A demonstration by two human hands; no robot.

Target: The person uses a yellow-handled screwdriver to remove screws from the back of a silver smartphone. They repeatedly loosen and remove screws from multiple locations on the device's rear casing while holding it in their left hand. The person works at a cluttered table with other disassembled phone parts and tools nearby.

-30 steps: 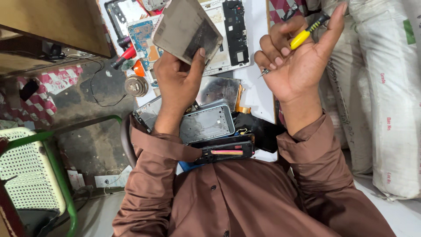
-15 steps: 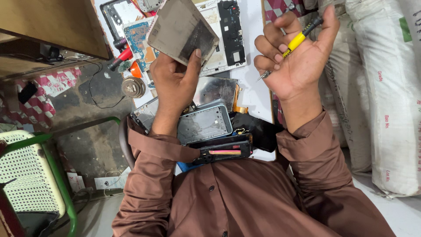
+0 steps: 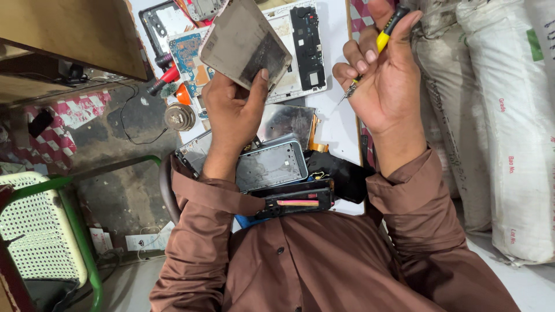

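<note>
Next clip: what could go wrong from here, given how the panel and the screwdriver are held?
The left hand pinches the grey panel by one edge only; it might slip onto the circuit boards below. The right hand holds the screwdriver loosely, tip near its own fingers, so a poke is possible.

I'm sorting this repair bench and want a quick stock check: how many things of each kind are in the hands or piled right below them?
Grey flat panel in left hand: 1
Yellow-handled screwdriver in right hand: 1
Grey phone frames in the pile: 2, as far as I can tell
Black phone bodies: 1
Total: 5
</note>
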